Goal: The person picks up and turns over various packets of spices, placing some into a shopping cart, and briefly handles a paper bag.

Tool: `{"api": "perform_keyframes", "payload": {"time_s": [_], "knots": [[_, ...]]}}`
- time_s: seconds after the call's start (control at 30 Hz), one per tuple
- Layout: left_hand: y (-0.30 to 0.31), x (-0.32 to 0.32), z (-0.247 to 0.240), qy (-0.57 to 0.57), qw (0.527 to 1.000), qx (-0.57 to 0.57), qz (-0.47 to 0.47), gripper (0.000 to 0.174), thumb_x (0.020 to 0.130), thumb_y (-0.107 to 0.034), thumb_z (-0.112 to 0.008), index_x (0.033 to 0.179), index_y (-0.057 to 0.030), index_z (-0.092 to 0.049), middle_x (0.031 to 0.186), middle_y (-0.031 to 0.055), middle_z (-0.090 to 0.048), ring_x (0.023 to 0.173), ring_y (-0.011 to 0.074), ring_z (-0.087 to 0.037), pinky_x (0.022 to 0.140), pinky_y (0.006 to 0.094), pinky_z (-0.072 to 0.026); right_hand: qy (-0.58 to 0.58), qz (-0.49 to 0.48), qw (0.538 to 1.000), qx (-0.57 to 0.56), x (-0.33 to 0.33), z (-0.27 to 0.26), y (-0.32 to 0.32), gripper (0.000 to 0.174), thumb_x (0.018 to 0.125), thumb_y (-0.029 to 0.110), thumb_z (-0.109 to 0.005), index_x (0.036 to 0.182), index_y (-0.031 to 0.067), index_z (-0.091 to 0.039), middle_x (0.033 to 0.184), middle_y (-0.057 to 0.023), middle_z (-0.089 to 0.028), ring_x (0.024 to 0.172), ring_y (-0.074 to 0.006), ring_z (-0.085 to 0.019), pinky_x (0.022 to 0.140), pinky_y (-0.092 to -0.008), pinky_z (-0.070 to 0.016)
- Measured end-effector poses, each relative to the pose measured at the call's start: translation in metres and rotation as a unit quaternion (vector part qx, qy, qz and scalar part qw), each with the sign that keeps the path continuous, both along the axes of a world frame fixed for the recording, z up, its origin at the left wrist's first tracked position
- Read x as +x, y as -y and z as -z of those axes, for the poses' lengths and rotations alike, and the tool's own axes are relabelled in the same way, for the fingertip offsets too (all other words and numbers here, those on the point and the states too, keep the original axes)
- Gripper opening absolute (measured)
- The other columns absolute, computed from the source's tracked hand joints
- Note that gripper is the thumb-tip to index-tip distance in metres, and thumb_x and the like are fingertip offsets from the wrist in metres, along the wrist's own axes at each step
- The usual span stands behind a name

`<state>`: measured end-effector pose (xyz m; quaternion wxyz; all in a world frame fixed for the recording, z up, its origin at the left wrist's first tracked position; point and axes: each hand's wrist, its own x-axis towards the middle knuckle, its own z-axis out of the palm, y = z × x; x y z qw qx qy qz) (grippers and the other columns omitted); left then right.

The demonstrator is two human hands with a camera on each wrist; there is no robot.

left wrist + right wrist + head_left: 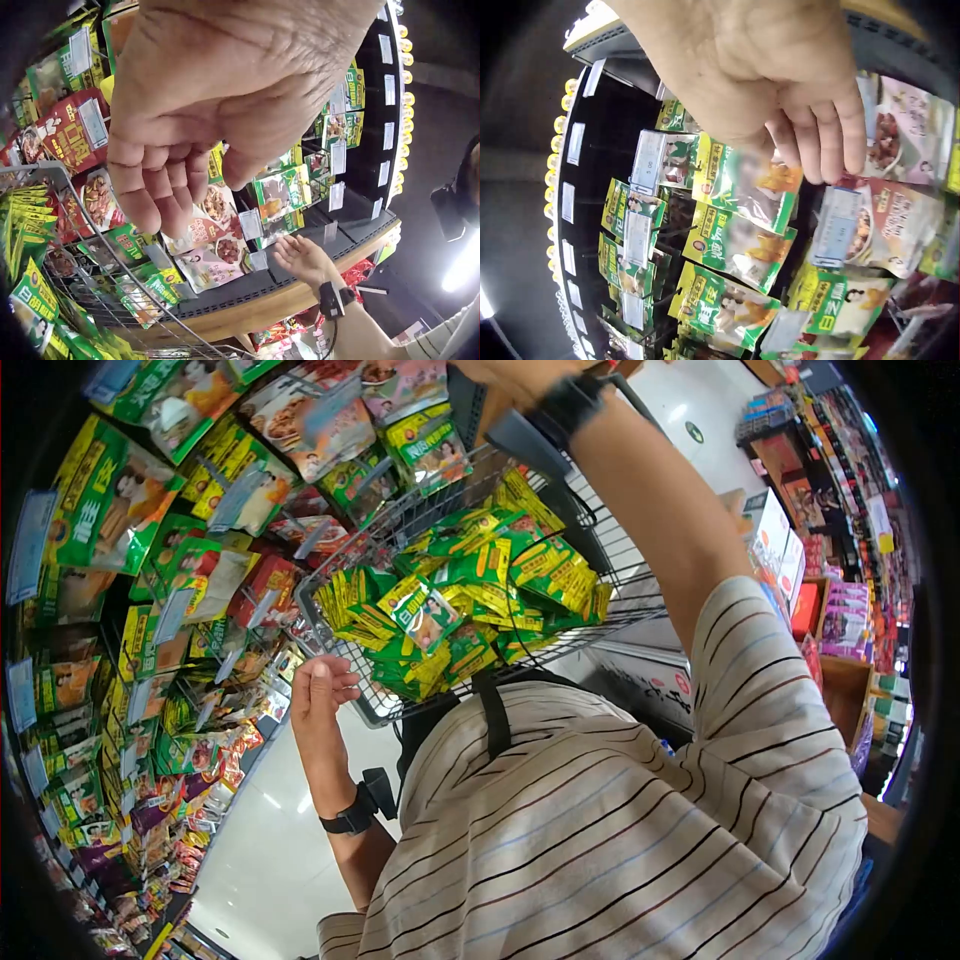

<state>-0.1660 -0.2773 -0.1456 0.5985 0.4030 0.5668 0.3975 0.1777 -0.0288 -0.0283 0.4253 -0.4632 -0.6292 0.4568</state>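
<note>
In the head view my left hand (322, 692) is held just outside the corner of a wire shopping cart (375, 712), its fingers loosely bent around nothing. The cart carries a heap of green and yellow snack packets (480, 565). At the top edge my right hand (522, 378) reaches toward the shelf, partly cut off. In the right wrist view that hand (780, 82) hangs with relaxed fingers in front of a green and yellow hanging packet (754, 184). A pinkish packet (900, 225) hangs beside its fingertips. The left wrist view also shows the right palm empty.
A tall rack of hanging packets (120, 500) with price tags runs along the left. Pale floor (260, 840) shows beneath the left arm. Stacked goods and a wooden display (845, 695) stand at the right. A wooden shelf edge (225, 322) borders the rack.
</note>
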Motion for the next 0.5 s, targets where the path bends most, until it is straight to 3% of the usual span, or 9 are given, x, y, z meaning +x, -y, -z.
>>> {"api": "perform_keyframes", "payload": {"time_s": [0.07,0.13,0.2,0.3,0.4,0.5], "knots": [[0.0,0.007,-0.001,-0.012,1.0,-0.001,0.019,0.033,0.103,-0.034,-0.052,0.112,-0.0025,-0.059,0.103,0.0101,-0.065,0.087,0.0155,-0.062,0.076,0.03,-0.0516,-0.017,-0.045,0.998,-0.042,0.026,0.054,0.02,0.034,0.097,0.031,-0.057,0.112,0.0022,-0.066,0.104,-0.0142,-0.072,0.091,-0.0251,-0.069,0.083,-0.0377,-0.0574],[-0.002,0.014,-0.002,-0.019,0.999,-0.007,0.039,0.033,0.103,-0.033,-0.052,0.112,-0.0023,-0.059,0.103,0.0101,-0.065,0.087,0.0153,-0.062,0.076,0.0299,-0.0515,-0.024,-0.047,0.992,-0.113,0.042,0.054,0.081,0.029,0.099,0.027,-0.056,0.113,0.0031,-0.065,0.101,-0.0096,-0.071,0.093,-0.0197,-0.068,0.082,-0.0334,-0.0556],[-0.003,0.022,-0.002,-0.027,0.998,-0.011,0.056,0.033,0.103,-0.033,-0.052,0.112,-0.0022,-0.059,0.102,0.01,-0.065,0.087,0.0152,-0.062,0.076,0.0298,-0.0515,-0.031,-0.026,0.985,-0.166,0.067,0.067,0.117,0.035,0.101,0.037,-0.056,0.112,0.0045,-0.065,0.102,-0.0084,-0.071,0.089,-0.0166,-0.068,0.078,-0.0308,-0.0565],[-0.004,0.036,-0.002,-0.04,0.996,-0.015,0.078,0.032,0.104,-0.032,-0.051,0.112,-0.002,-0.059,0.102,0.0097,-0.065,0.086,0.0151,-0.062,0.076,0.0296,-0.0514,-0.082,0.053,0.977,-0.191,0.11,0.093,0.162,0.036,0.099,0.037,-0.058,0.113,0.0051,-0.064,0.099,-0.0076,-0.071,0.087,-0.016,-0.068,0.078,-0.0302,-0.0563],[-0.005,0.051,-0.003,-0.05,0.993,-0.021,0.106,0.032,0.104,-0.032,-0.051,0.111,-0.0019,-0.059,0.101,0.0094,-0.065,0.086,0.015,-0.062,0.076,0.0295,-0.0515,-0.038,0.144,0.961,-0.232,0.148,0.131,0.191,0.032,0.099,0.034,-0.058,0.111,0.0052,-0.064,0.097,-0.0065,-0.071,0.086,-0.0154,-0.068,0.077,-0.0298,-0.0561],[-0.005,0.064,-0.003,-0.061,0.989,-0.033,0.133,0.031,0.104,-0.031,-0.051,0.111,-0.0017,-0.058,0.1,0.0093,-0.065,0.086,0.015,-0.062,0.076,0.0295,-0.0516,-0.065,0.16,0.944,-0.282,0.172,0.182,0.212,0.026,0.095,0.029,-0.059,0.108,0.0056,-0.062,0.098,-0.0067,-0.07,0.085,-0.0163,-0.068,0.077,-0.0292,-0.056]]}}
